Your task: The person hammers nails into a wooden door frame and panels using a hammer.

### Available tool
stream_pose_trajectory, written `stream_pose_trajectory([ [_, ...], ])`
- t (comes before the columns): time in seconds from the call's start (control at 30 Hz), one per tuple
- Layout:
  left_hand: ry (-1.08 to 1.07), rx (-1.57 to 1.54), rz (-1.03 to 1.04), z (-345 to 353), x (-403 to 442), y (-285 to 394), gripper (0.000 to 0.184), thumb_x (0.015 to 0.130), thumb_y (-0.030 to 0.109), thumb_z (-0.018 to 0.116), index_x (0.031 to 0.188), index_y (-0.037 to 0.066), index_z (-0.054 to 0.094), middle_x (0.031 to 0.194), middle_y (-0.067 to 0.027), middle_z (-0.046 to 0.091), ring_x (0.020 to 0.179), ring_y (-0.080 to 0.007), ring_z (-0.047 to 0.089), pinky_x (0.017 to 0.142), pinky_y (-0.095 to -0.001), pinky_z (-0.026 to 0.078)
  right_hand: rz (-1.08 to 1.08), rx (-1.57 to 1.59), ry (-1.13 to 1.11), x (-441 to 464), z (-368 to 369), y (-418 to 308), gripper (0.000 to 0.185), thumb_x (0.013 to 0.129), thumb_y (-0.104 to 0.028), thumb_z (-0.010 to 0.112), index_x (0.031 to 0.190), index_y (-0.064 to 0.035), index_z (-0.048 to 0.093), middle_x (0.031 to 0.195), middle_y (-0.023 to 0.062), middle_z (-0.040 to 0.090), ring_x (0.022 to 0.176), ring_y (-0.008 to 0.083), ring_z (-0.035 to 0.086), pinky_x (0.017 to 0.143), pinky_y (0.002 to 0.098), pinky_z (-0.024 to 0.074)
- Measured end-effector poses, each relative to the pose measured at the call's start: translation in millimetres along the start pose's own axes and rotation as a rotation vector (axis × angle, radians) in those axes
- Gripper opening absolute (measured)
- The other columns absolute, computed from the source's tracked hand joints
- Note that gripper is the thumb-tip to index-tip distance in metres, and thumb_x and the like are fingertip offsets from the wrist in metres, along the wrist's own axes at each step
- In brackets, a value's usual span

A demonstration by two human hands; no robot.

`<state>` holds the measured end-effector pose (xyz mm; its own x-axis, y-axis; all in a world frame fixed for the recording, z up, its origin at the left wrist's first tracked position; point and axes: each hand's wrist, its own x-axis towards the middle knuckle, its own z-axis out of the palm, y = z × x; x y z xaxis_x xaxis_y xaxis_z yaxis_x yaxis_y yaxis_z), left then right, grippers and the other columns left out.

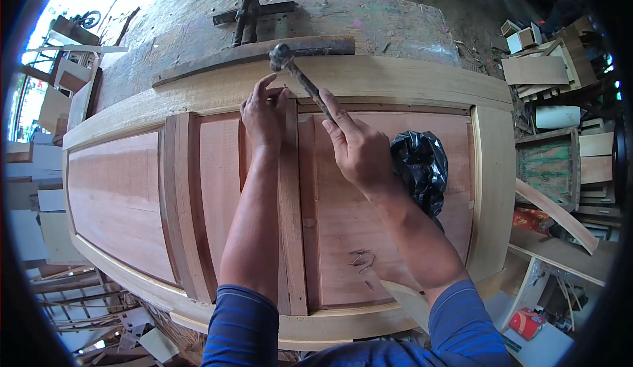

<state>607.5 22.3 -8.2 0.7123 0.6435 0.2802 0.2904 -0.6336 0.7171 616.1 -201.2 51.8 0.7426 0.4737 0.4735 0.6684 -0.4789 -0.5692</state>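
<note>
My right hand (362, 153) is closed around the handle of a hammer (305, 82), its metal head raised above the far rail of a wooden panelled door (409, 77). My left hand (264, 118) rests at that rail, just left of the hammer. Its thumb and finger pinch what looks like a small nail (285, 87), mostly hidden. Several loose nails (361, 259) lie on the right-hand panel. A crumpled black plastic bag (419, 169) sits on the same panel, partly behind my right forearm.
Beyond the door, a clamp-like metal tool (247, 14) stands by a long dark bar (257, 52) on the worktable (382, 24). Wood offcuts (541, 70) and a green-stained crate (547, 169) crowd the right side. More boards (56, 199) are stacked at left.
</note>
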Motion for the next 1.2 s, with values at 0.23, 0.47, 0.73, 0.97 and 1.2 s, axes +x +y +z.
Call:
stream_pose_trajectory([
  [0.23, 0.043, -0.232, -0.034, 1.3, 0.3, 8.2, 0.039, 0.099, 0.003, 0.071, 0.136, 0.014, 0.072, 0.114, -0.0077, 0.083, 0.105, -0.0253, 0.076, 0.102, -0.0425, 0.055, 0.027, -0.044, -0.044, -3.4, 9.4, 7.0, 0.061, 0.111, -0.028, 0.067, 0.169, -0.0303, 0.050, 0.069, 0.0119, 0.065, 0.057, 0.0327, 0.068, 0.054, 0.0499, 0.0564],
  [0.47, 0.357, -0.282, 0.015, 2.1, 1.4, -0.5, 0.047, 0.095, -0.015, 0.048, 0.134, 0.002, 0.069, 0.123, -0.0166, 0.068, 0.112, -0.0296, 0.068, 0.101, -0.0429, 0.056, 0.071, -0.148, -0.218, -8.4, 11.8, 13.1, 0.063, 0.109, -0.023, 0.071, 0.169, -0.0298, 0.051, 0.070, 0.0130, 0.068, 0.058, 0.0328, 0.069, 0.054, 0.0501, 0.0556],
  [0.73, 0.371, -0.268, 0.018, -3.5, -3.2, -2.2, 0.058, 0.087, -0.015, 0.040, 0.135, 0.002, 0.067, 0.125, -0.0178, 0.064, 0.116, -0.0315, 0.065, 0.102, -0.0420, 0.053, -0.034, 0.069, 0.132, -22.9, 20.5, 10.7, 0.062, 0.109, -0.023, 0.070, 0.169, -0.0280, 0.052, 0.077, 0.0143, 0.072, 0.064, 0.0349, 0.072, 0.058, 0.0484, 0.0587],
  [0.97, 0.366, -0.287, -0.013, -2.5, -1.0, -5.9, 0.060, 0.084, -0.014, 0.039, 0.134, 0.002, 0.068, 0.124, -0.0176, 0.065, 0.117, -0.0310, 0.066, 0.102, -0.0427, 0.053, -0.058, 0.060, 0.127, -19.1, 20.3, 11.1, 0.061, 0.109, -0.027, 0.070, 0.167, -0.0340, 0.054, 0.067, 0.0130, 0.064, 0.056, 0.0349, 0.068, 0.053, 0.0514, 0.0577],
  [1.2, 0.373, -0.261, -0.003, -2.2, -0.7, -2.3, 0.057, 0.086, -0.014, 0.038, 0.133, 0.001, 0.069, 0.119, -0.0156, 0.068, 0.114, -0.0285, 0.069, 0.104, -0.0401, 0.055, -0.043, -0.144, -0.022, -10.9, 22.6, 23.4, 0.058, 0.111, -0.025, 0.067, 0.167, -0.0293, 0.054, 0.071, 0.0139, 0.068, 0.060, 0.0337, 0.071, 0.055, 0.0490, 0.0585],
])
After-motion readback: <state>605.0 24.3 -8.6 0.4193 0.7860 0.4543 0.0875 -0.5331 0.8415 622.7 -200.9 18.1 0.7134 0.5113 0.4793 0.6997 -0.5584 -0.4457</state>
